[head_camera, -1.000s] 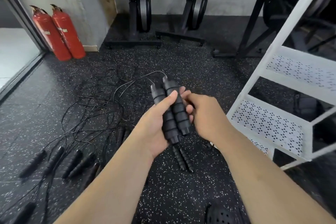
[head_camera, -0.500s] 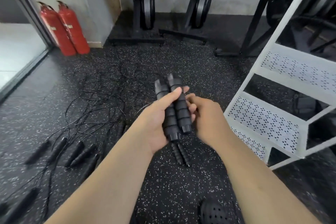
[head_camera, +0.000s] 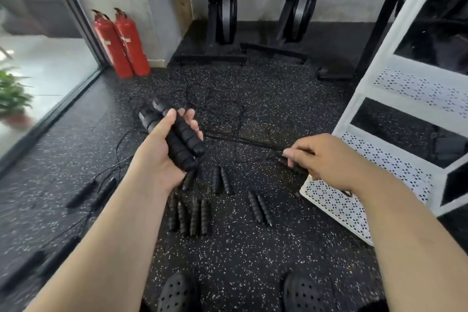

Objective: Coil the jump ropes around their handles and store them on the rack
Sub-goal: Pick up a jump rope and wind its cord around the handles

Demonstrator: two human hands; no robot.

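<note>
The two black ribbed handles (head_camera: pixel 177 135) of one jump rope lie side by side in the left hand (head_camera: pixel 159 157), a little toward ten o'clock from the middle of the view. Their top ends tilt toward ten o'clock. The fingers and thumb are curled round both handles and grasp them together. From them a thin black cord (head_camera: pixel 243 140) runs taut toward three o'clock to the right hand (head_camera: pixel 326 157), which pinches it between thumb and bent fingers. The two hands are well apart.

Just beside the right hand, at three o'clock, stands the white rack (head_camera: pixel 395 88) with perforated shelves, and its lowest shelf reaches under the right wrist. On the speckled black floor (head_camera: pixel 253 248), at six o'clock below the held handles, lie more loose handles (head_camera: pixel 188 215) in pairs. A tangle of cords (head_camera: pixel 215 106) spreads at twelve o'clock. Two red fire extinguishers (head_camera: pixel 121 43) lean at the wall at eleven o'clock, and a potted plant (head_camera: pixel 12 99) shows at nine o'clock. Two black perforated shoes (head_camera: pixel 177 291) sit at six o'clock on the bottom edge.
</note>
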